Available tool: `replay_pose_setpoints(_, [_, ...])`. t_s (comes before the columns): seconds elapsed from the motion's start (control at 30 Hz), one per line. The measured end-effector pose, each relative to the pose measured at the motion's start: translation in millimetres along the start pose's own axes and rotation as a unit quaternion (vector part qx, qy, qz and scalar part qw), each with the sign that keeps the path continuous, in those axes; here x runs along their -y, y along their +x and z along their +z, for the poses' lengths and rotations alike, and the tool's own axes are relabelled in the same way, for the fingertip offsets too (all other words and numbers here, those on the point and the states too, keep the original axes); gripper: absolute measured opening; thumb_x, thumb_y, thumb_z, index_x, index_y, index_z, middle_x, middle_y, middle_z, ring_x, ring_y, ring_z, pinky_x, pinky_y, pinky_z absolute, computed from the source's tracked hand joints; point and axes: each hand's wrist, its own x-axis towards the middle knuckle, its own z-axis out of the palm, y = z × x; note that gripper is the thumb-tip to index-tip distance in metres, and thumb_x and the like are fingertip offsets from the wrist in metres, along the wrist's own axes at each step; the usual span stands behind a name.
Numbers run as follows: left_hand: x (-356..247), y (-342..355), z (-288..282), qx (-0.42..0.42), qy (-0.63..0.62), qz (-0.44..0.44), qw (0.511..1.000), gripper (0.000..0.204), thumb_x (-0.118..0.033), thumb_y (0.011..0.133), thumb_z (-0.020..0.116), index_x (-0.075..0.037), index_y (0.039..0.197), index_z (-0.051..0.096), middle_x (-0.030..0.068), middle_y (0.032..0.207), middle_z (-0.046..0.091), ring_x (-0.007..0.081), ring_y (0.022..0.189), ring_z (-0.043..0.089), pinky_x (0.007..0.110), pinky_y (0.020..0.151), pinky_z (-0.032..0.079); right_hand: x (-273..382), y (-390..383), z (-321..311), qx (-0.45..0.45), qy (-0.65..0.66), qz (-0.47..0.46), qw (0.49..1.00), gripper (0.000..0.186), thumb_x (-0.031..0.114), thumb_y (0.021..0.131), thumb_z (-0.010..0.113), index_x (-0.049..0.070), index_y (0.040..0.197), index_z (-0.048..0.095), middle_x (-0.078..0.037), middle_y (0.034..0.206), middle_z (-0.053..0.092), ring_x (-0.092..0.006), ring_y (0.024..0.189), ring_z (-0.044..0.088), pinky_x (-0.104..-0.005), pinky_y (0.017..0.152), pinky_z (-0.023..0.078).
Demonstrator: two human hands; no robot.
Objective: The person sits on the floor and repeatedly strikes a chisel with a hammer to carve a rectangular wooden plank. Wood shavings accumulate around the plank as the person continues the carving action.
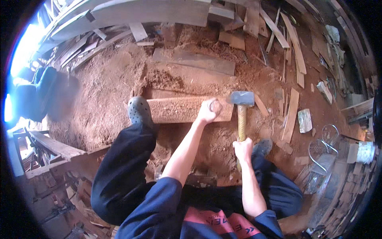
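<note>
My right hand point(243, 149) is wrapped round the yellowish handle of a hammer point(242, 115). Its blocky grey head points away from me, at the right end of a wooden board point(171, 110). Small dents or gouge marks cover the upper face of this thick, light-brown board, which lies crosswise in front of me. Over the board's right part, my left hand point(208, 112) is closed in a fist. A roundish end shows at the top of that fist, but I cannot make out what it belongs to. My left shoe point(140, 110) rests at the board's left end.
Brown sawdust or soil point(99, 95) covers the ground. A flat plank point(195, 61) lies beyond the board, and loose wood strips point(293, 47) are scattered at the right. A wire rack point(324, 147) and a white bucket point(365, 152) stand far right; blue-grey bundles point(43, 93) sit left.
</note>
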Motion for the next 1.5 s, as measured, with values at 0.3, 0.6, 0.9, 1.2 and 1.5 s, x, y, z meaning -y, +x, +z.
replay_pose_setpoints(0.3, [-15, 31, -3, 0.029, -0.215, -0.054, 0.975, 0.021, 0.004, 0.054, 0.069, -0.004, 0.068, 0.056, 0.001, 0.066, 0.057, 0.013, 0.062, 0.054, 0.028, 0.057, 0.045, -96, 16, 49, 0.084, -0.009, 0.134, 0.987, 0.02, 0.009, 0.069, 0.052, -0.007, 0.077, 0.06, -0.024, 0.071, 0.063, -0.0344, 0.072, 0.065, -0.0405, 0.06, 0.048])
replay_pose_setpoints(0.6, [-19, 11, 25, 0.001, -0.107, 0.074, 0.991, 0.013, -0.01, 0.063, 0.065, -0.005, 0.064, 0.052, 0.0081, 0.063, 0.056, 0.021, 0.059, 0.055, 0.032, 0.057, 0.044, -138, 37, 80, 0.099, -0.058, 0.14, 0.984, 0.014, 0.007, 0.068, 0.059, -0.004, 0.059, 0.058, -0.013, 0.051, 0.057, -0.0216, 0.043, 0.058, -0.035, 0.039, 0.044])
replay_pose_setpoints(0.9, [-22, 48, -6, -0.13, -0.251, -0.145, 0.948, 0.024, 0.014, 0.06, 0.061, -0.007, 0.064, 0.05, 0.001, 0.059, 0.051, 0.0113, 0.051, 0.047, 0.026, 0.048, 0.038, -110, 37, 57, 0.143, -0.057, 0.166, 0.974, 0.027, 0.014, 0.07, 0.06, -0.011, 0.08, 0.063, -0.029, 0.078, 0.063, -0.0364, 0.082, 0.065, -0.0414, 0.066, 0.05])
replay_pose_setpoints(1.2, [-61, -5, 31, -0.001, -0.038, 0.008, 0.999, 0.011, -0.01, 0.069, 0.061, -0.002, 0.07, 0.053, 0.0103, 0.062, 0.056, 0.0219, 0.059, 0.056, 0.033, 0.057, 0.047, -77, 18, 41, 0.086, -0.09, 0.122, 0.985, 0.027, 0.013, 0.07, 0.06, -0.01, 0.084, 0.064, -0.03, 0.081, 0.062, -0.0393, 0.084, 0.064, -0.0431, 0.07, 0.051])
replay_pose_setpoints(1.5, [-116, 60, -64, -0.224, -0.176, 0.013, 0.959, 0.027, 0.014, 0.057, 0.066, -0.007, 0.065, 0.051, 0.0002, 0.061, 0.052, 0.0116, 0.054, 0.05, 0.027, 0.05, 0.042, -91, 22, 52, 0.103, -0.031, 0.108, 0.988, 0.025, 0.013, 0.067, 0.059, -0.009, 0.079, 0.062, -0.029, 0.076, 0.063, -0.0398, 0.077, 0.064, -0.0446, 0.068, 0.05])
